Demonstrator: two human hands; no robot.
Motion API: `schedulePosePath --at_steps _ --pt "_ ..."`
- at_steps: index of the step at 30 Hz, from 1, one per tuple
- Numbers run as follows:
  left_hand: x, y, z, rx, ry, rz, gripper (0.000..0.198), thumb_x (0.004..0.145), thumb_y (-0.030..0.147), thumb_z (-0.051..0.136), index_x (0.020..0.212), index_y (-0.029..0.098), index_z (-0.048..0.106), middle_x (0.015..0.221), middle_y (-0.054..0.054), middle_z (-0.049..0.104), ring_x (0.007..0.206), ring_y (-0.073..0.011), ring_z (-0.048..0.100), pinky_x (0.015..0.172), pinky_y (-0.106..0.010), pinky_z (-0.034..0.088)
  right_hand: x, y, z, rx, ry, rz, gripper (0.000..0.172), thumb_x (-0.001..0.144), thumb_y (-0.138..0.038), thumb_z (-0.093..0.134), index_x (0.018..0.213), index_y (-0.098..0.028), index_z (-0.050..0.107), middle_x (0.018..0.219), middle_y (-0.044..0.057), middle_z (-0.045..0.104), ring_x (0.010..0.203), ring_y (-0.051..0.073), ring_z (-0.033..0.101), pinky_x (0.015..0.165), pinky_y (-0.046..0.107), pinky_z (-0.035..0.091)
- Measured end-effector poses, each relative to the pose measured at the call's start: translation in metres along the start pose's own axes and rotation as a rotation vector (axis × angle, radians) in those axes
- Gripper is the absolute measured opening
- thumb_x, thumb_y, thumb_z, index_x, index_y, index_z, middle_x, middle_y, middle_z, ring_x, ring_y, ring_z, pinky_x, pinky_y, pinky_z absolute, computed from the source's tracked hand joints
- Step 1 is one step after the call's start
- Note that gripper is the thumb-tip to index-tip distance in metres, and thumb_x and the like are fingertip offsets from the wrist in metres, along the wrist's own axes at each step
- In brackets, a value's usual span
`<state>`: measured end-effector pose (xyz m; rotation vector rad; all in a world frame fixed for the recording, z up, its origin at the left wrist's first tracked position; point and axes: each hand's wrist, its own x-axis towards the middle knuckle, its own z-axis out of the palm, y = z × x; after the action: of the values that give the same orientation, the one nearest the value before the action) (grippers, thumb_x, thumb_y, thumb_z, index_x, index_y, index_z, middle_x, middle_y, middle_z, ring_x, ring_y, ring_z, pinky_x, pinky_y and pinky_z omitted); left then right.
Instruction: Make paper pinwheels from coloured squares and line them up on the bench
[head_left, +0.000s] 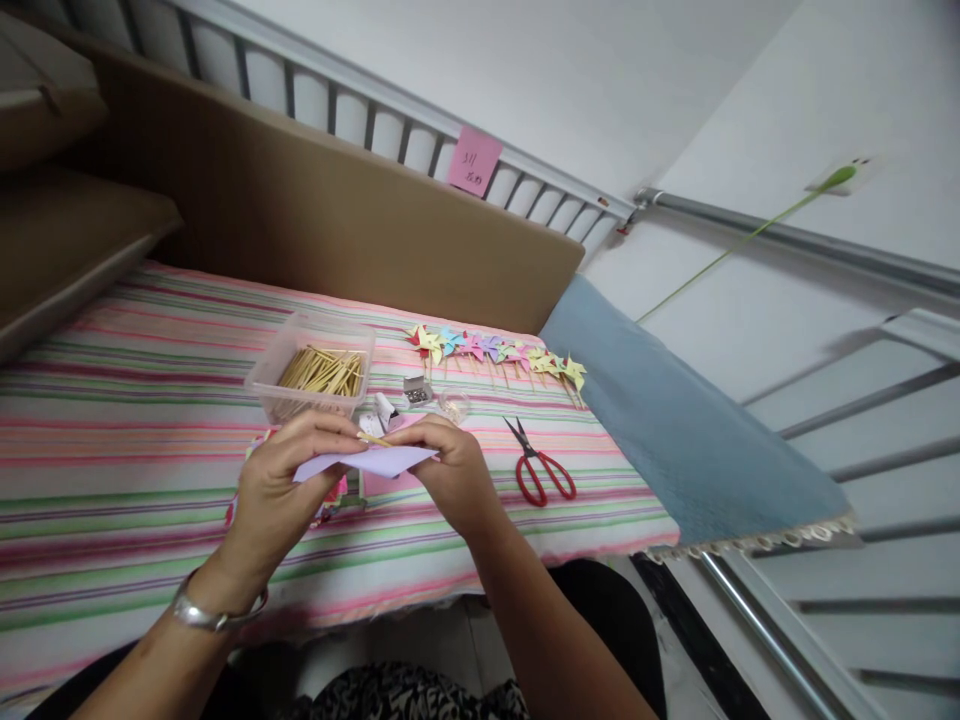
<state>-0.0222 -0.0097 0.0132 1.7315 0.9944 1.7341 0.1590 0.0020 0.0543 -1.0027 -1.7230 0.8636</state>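
Between my two hands is a lavender sheet of paper (pixel 379 461), bent upward at its edges. My left hand (pixel 304 455), with a silver bracelet on its wrist, is closed on the paper's left side. On the opposite side, my right hand (pixel 442 455) pinches the paper between thumb and fingers. A short yellowish strip, perhaps a thin stick (pixel 373 439), shows at the left fingertips above the paper. Pink sheets (pixel 397 487) lie beneath the hands, partly hidden. Just beyond are a small box of metal pins (pixel 417 390) and a round clear container (pixel 454 404).
A clear plastic tub (pixel 259 385) of thin wooden sticks (pixel 322 370) stands beyond my left hand. Red-handled scissors (pixel 541 470) lie to the right, points away. Several paper pinwheels (pixel 491 348) line the back of the striped cloth (pixel 150 440), before a cardboard panel (pixel 375 240).
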Motion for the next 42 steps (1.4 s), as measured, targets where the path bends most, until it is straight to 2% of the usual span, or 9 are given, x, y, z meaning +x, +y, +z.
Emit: schedulePosePath --at_steps 6,13,17,20,25,28,30,35,42 --pt "0.000 0.000 0.000 0.024 -0.011 0.011 0.020 0.073 0.013 0.068 0.081 0.029 0.076 0.088 -0.003 0.070 0.084 -0.0205 0.064 0.079 -0.032 0.048 0.000 -0.002 0.002 0.025 -0.013 0.036 0.021 0.072 -0.010 0.063 0.081 -0.025 0.075 0.077 0.001 0.067 0.075 0.017 0.062 0.069 0.031 0.051" --pt "0.000 -0.003 0.001 0.043 -0.097 0.108 0.026 0.074 0.004 0.064 0.085 0.026 0.073 0.091 -0.002 0.069 0.086 -0.0174 0.064 0.080 -0.030 0.049 0.003 0.003 0.003 0.109 0.006 0.159 0.008 0.073 -0.022 0.067 0.076 -0.022 0.074 0.079 0.002 0.067 0.075 0.016 0.061 0.066 0.028 0.048" --pt "0.000 -0.003 0.001 0.057 -0.111 0.136 0.026 0.075 0.003 0.063 0.086 0.025 0.071 0.091 -0.001 0.068 0.087 -0.0158 0.064 0.078 -0.028 0.050 0.002 0.004 0.001 0.160 0.018 0.213 0.008 0.071 -0.023 0.067 0.075 -0.021 0.074 0.079 0.002 0.067 0.074 0.015 0.060 0.069 0.029 0.046" --pt "0.000 -0.003 0.000 0.059 -0.130 0.144 0.027 0.075 0.002 0.062 0.087 0.025 0.071 0.091 0.000 0.068 0.086 -0.0148 0.064 0.077 -0.027 0.050 0.002 0.005 0.002 0.244 0.031 0.275 0.010 0.071 -0.024 0.067 0.078 -0.020 0.073 0.076 0.001 0.066 0.070 0.014 0.058 0.066 0.028 0.045" --pt "0.000 -0.003 0.002 0.073 -0.163 0.142 0.025 0.076 0.004 0.063 0.087 0.025 0.071 0.090 0.000 0.069 0.086 -0.0148 0.065 0.079 -0.027 0.050 0.015 0.013 -0.003 0.599 0.220 0.388 0.018 0.070 -0.017 0.068 0.088 -0.017 0.070 0.065 -0.003 0.060 0.055 0.008 0.051 0.057 0.024 0.044" --pt "-0.001 -0.005 0.003 0.063 -0.192 0.119 0.022 0.076 0.007 0.064 0.086 0.024 0.071 0.090 -0.001 0.069 0.087 -0.0164 0.065 0.080 -0.028 0.050 0.026 0.017 -0.014 0.911 0.330 0.404 0.019 0.073 -0.008 0.062 0.089 -0.016 0.068 0.069 -0.003 0.059 0.061 0.007 0.054 0.064 0.021 0.048" --pt "-0.001 -0.006 0.003 0.044 -0.218 0.112 0.021 0.076 0.008 0.064 0.086 0.024 0.071 0.091 -0.002 0.070 0.088 -0.0171 0.065 0.080 -0.029 0.050 0.033 0.018 -0.023 1.040 0.396 0.414 0.019 0.078 -0.004 0.057 0.088 -0.017 0.067 0.069 -0.003 0.058 0.063 0.006 0.056 0.070 0.021 0.050" --pt "-0.001 -0.006 0.007 -0.008 -0.255 0.134 0.019 0.078 0.009 0.062 0.085 0.024 0.071 0.089 -0.003 0.070 0.086 -0.0167 0.066 0.077 -0.028 0.051 0.041 0.012 -0.036 1.158 0.533 0.385 0.027 0.089 -0.003 0.044 0.086 -0.019 0.065 0.074 -0.002 0.059 0.065 0.005 0.057 0.078 0.020 0.052" --pt "-0.001 -0.003 0.014 -0.015 -0.294 0.152 0.021 0.076 0.007 0.061 0.084 0.024 0.071 0.086 -0.002 0.070 0.082 -0.0160 0.066 0.074 -0.027 0.052 0.042 -0.001 -0.033 1.236 0.548 0.376 0.033 0.094 -0.004 0.036 0.086 -0.018 0.065 0.072 -0.003 0.058 0.063 0.004 0.057 0.072 0.017 0.053"
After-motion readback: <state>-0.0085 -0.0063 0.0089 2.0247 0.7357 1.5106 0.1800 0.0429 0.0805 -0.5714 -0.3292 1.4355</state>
